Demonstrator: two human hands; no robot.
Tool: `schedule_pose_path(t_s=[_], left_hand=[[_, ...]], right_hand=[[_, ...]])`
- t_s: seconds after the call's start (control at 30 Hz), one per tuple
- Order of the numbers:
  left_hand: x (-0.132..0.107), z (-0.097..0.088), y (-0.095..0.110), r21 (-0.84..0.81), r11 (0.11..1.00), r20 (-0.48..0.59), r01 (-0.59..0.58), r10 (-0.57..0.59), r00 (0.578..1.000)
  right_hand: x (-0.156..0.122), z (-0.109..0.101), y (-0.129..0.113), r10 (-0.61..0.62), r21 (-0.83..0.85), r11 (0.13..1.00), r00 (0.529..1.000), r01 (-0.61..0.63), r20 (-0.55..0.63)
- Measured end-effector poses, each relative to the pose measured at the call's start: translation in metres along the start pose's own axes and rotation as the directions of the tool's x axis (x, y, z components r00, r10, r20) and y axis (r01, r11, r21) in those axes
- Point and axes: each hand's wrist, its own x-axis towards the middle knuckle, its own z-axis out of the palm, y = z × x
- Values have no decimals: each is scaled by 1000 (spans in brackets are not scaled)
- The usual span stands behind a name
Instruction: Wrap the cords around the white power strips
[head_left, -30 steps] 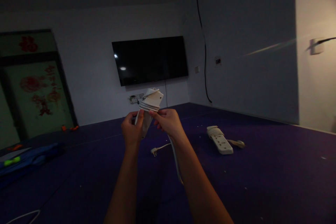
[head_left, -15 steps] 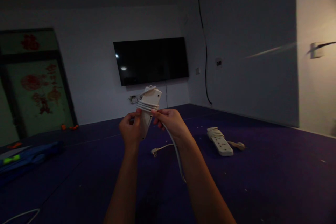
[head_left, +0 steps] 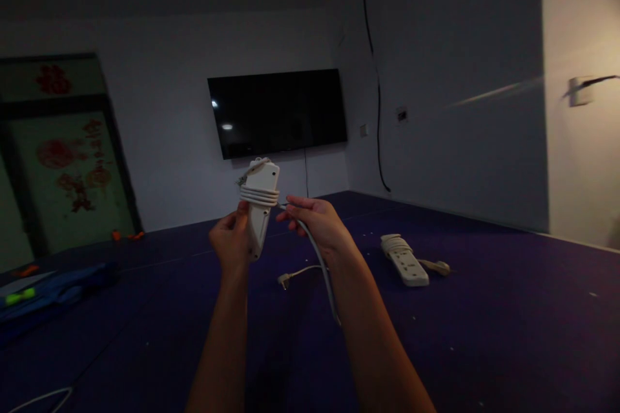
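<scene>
My left hand (head_left: 231,237) is closed on a white power strip (head_left: 260,229), held upright with its screw-dotted back facing me. Several turns of its white cord (head_left: 259,195) wrap round the strip's upper half. To the right, my right hand (head_left: 314,222) pinches the loose stretch of that cord, a little apart from the strip. From there the cord drops past my right wrist. Below the hands a white plug (head_left: 284,281) on a thin length of cord lies on the purple surface.
A second power strip (head_left: 408,264), its cord wound round one end, lies on the purple surface (head_left: 484,322) at right. Blue cloth (head_left: 62,293) is at far left, and a white cable loop (head_left: 43,395) at lower left. A television (head_left: 278,113) hangs on the wall.
The power strip and my left hand have shifted slightly left. My right hand has drawn away from the strip, its fingers opening out a little, with the cord still between them.
</scene>
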Motion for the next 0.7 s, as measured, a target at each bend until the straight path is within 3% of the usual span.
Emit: schedule_pose_path(t_s=[0.13,0.3,0.5,0.7], left_hand=[[-2,3,-2,3,1000,-30,-4,4,1000],[-4,4,-2,12,998,-84,-67,68,994],[-4,2,-5,46,992,-93,-121,125,988],[-8,5,-4,55,989,-61,-141,144,988]], right_hand=[[-6,3,-4,-65,-35,997,998,64,-10],[-9,8,-1,-176,-201,965,984,167,-28],[-3,12,12,-408,-460,828,907,321,-103],[1,9,14,-485,-546,766,863,341,-141]])
